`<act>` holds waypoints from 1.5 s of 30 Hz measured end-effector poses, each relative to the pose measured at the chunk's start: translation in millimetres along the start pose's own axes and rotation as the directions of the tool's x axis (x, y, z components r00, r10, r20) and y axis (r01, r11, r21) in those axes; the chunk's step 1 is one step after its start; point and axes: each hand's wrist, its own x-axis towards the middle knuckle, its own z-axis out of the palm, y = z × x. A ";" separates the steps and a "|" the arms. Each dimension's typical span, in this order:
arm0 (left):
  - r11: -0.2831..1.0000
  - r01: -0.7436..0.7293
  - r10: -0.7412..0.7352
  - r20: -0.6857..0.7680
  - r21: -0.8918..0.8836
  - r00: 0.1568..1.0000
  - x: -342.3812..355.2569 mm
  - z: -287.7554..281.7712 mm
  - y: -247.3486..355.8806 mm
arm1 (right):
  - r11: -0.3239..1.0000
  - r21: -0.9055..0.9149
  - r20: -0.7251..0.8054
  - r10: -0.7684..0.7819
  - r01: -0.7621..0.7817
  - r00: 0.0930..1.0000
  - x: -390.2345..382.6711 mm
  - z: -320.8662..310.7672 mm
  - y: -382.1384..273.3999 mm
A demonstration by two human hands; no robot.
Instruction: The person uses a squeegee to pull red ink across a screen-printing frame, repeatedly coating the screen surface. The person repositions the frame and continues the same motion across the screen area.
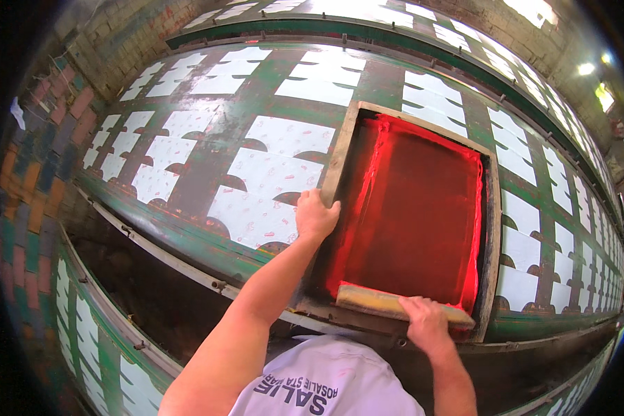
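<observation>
A wooden-framed printing screen (342, 147) lies tilted across the long green table in front of me. Its mesh (423, 215) is coated in red ink, thickest in streaks along the left and right sides. My left hand (317, 213) is closed around the frame's left rail. At the screen's near end rests a wooden squeegee (371, 299), stained yellowish, with red ink along its far edge. My right hand (426, 322) grips the squeegee toward its right end, fingers over the top. Cloth under the screen is hidden.
Rows of white cut cloth pieces (260, 170) lie on the green table (208, 166); those left of the screen carry small red prints. A metal rail (166, 239) runs along the near edge. Similar tables stand beyond and behind me. Coloured bricks (31, 177) are at far left.
</observation>
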 end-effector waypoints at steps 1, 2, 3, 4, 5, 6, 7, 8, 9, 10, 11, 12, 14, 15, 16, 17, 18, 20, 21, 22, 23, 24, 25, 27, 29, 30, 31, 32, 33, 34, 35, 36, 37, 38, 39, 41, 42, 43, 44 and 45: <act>0.999 -0.030 0.029 -0.024 -0.034 0.999 -1.4 0.1 -0.6 | 0.997 -0.015 0.088 0.079 -0.078 0.993 5.6 -5.9 0.8; 0.997 -0.052 0.050 -0.043 -0.057 0.998 -1.8 0.3 -1.1 | 0.996 0.028 0.102 0.079 -0.082 0.992 9.6 -13.3 2.5; 0.996 -0.071 0.068 -0.058 -0.052 0.996 -1.7 -0.3 -3.1 | 0.993 0.057 0.132 0.093 -0.101 0.987 11.7 -19.7 2.7; 0.995 -0.088 0.084 -0.069 -0.049 0.994 -1.3 0.3 -4.4 | 0.988 0.075 0.163 0.119 -0.132 0.980 10.6 -23.7 0.0; 0.993 -0.104 0.100 -0.077 -0.047 0.992 -1.1 2.1 -5.0 | 0.989 0.069 0.155 0.119 -0.131 0.981 8.9 -24.7 -3.7; 0.994 -0.101 0.097 -0.069 -0.049 0.993 -0.9 3.9 -6.5 | 0.989 0.063 0.150 0.126 -0.136 0.981 4.9 -23.9 -8.2; 0.992 -0.121 0.118 -0.079 -0.040 0.990 0.5 5.8 -8.1 | 0.990 0.057 0.129 0.119 -0.127 0.984 -1.5 -22.6 -13.1; 0.992 -0.125 0.124 -0.058 -0.013 0.991 3.0 7.6 -10.1 | 0.993 0.027 0.097 0.111 -0.114 0.989 -5.6 -16.8 -17.1; 0.992 -0.123 0.121 -0.066 -0.022 0.990 2.9 10.6 -11.4 | 0.994 -0.023 0.067 0.104 -0.102 0.992 -9.9 -8.4 -20.7; 0.994 -0.105 0.103 -0.073 -0.034 0.992 2.3 13.3 -12.3 | 0.995 0.000 0.051 0.102 -0.102 0.993 -14.6 -2.6 -22.4; 0.991 -0.131 0.129 -0.069 -0.028 0.989 3.1 14.1 -14.2 | 0.994 -0.001 0.046 0.106 -0.106 0.993 -18.5 3.7 -23.6; 0.987 -0.158 0.154 -0.108 -0.032 0.982 2.8 15.1 -14.7 | 0.994 0.000 -0.003 0.110 -0.110 0.994 -23.2 9.9 -26.3; 0.991 -0.122 0.118 -0.077 -0.049 0.990 2.9 14.8 -15.5 | 0.997 -0.010 -0.121 0.073 -0.074 0.990 -26.5 20.8 -26.9; 0.991 -0.122 0.118 -0.081 -0.055 0.990 3.0 14.4 -15.2 | 0.997 -0.046 -0.134 0.063 -0.070 0.989 -26.7 24.6 -26.0; 0.992 -0.114 0.110 -0.060 -0.060 0.992 3.1 13.8 -15.0 | 0.995 -0.079 -0.147 0.051 -0.063 0.988 -25.8 27.8 -24.6; 0.992 -0.107 0.105 -0.045 -0.061 0.994 3.3 12.7 -14.8 | 0.992 -0.113 -0.156 0.041 -0.059 0.987 -23.3 30.1 -22.3; 0.992 -0.110 0.108 -0.045 -0.062 0.993 3.9 12.1 -14.0 | 0.989 -0.145 -0.183 0.012 -0.039 0.983 -18.6 32.4 -18.8; 0.992 -0.106 0.104 -0.030 -0.069 0.994 4.1 11.0 -12.9 | 0.987 -0.156 -0.194 0.014 -0.044 0.981 -5.4 34.5 -7.5; 0.992 -0.108 0.106 -0.032 -0.072 0.994 4.0 10.4 -12.6 | 0.987 -0.153 -0.206 0.014 -0.046 0.979 3.9 35.4 0.3; 0.989 -0.117 0.114 -0.031 -0.095 0.993 4.2 9.9 -12.4 | 0.987 -0.158 -0.226 0.007 -0.043 0.974 15.2 36.2 9.4; 0.987 -0.124 0.121 -0.027 -0.100 0.992 4.4 9.6 -12.1 | 0.985 -0.170 -0.230 -0.004 -0.036 0.973 28.1 36.0 20.2; 0.986 -0.128 0.126 -0.025 -0.104 0.992 4.4 9.2 -11.9 | 0.984 -0.174 -0.233 -0.012 -0.030 0.972 42.0 35.1 31.6; 0.988 -0.119 0.118 -0.012 -0.103 0.993 5.1 9.0 -11.4 | 0.984 -0.178 -0.237 -0.018 -0.025 0.971 57.7 33.9 43.9; 0.988 -0.119 0.118 -0.015 -0.103 0.993 4.9 9.1 -10.0 | 0.983 -0.184 -0.244 -0.033 -0.013 0.969 91.8 30.9 71.0; 0.991 -0.103 0.103 -0.001 -0.083 0.995 4.7 9.3 -9.1 | 0.980 -0.198 -0.233 -0.037 -0.010 0.972 125.0 28.9 99.1; 0.992 -0.101 0.100 -0.014 -0.082 0.995 4.1 10.0 -8.1 | 0.980 -0.200 -0.225 -0.028 -0.017 0.974 143.2 27.5 113.9; 0.991 -0.103 0.102 -0.014 -0.082 0.995 3.6 10.3 -7.5 | 0.979 -0.205 -0.239 -0.030 -0.021 0.971 160.9 25.7 127.9; 0.991 -0.107 0.106 -0.020 -0.083 0.994 3.8 10.4 -7.1 | 0.981 -0.192 -0.253 -0.035 -0.015 0.967 179.6 23.5 142.2; 0.991 -0.105 0.104 -0.024 -0.085 0.994 3.8 10.6 -6.8 | 0.983 -0.183 -0.269 -0.042 -0.008 0.962 198.0 21.0 156.7; 0.990 -0.118 0.115 -0.042 -0.074 0.993 4.2 11.6 -6.1 | 0.981 -0.195 -0.268 -0.036 -0.018 0.963 216.0 19.2 170.8; 0.990 -0.117 0.113 -0.051 -0.084 0.992 4.1 12.1 -5.8 | 0.977 -0.212 -0.271 -0.035 -0.024 0.962 233.7 17.7 185.3; 0.992 -0.087 0.084 -0.041 -0.095 0.996 3.1 12.2 -5.7 | 0.970 -0.242 -0.277 -0.046 -0.023 0.960 251.6 16.5 199.8; 0.991 -0.064 0.060 -0.036 -0.119 0.998 2.2 12.9 -5.5 | 0.970 -0.243 -0.281 -0.047 -0.023 0.958 269.5 15.5 214.4; 0.994 -0.068 0.063 -0.061 -0.087 0.996 1.4 14.1 -5.0 | 0.967 -0.253 -0.287 -0.050 -0.025 0.956 286.6 14.9 228.2; 0.996 -0.063 0.059 -0.064 -0.059 0.996 1.0 15.0 -4.8 | 0.964 -0.265 -0.297 -0.057 -0.025 0.953 303.5 14.1 241.0; 0.997 -0.062 0.059 -0.080 -0.038 0.995 0.6 15.8 -4.6 | 0.957 -0.288 -0.293 -0.043 -0.045 0.955 336.4 9.7 263.2; 0.998 -0.063 0.061 -0.090 -0.019 0.994 0.7 16.3 -4.2 | 0.954 -0.290 -0.283 -0.013 -0.073 0.959 352.7 5.9 272.2; 0.997 -0.071 0.070 -0.105 -0.013 0.992 0.8 16.5 -3.4 | 0.952 -0.295 -0.276 -0.003 -0.082 0.961 367.0 0.5 280.2; 0.998 -0.064 0.063 -0.111 -0.014 0.992 0.5 16.8 -2.6 | 0.956 -0.278 -0.251 0.016 -0.088 0.968 381.1 -6.8 287.5; 0.997 -0.074 0.073 -0.119 -0.003 0.990 0.3 16.9 -1.7 | 0.956 -0.268 -0.200 0.066 -0.119 0.978 393.8 -15.0 294.3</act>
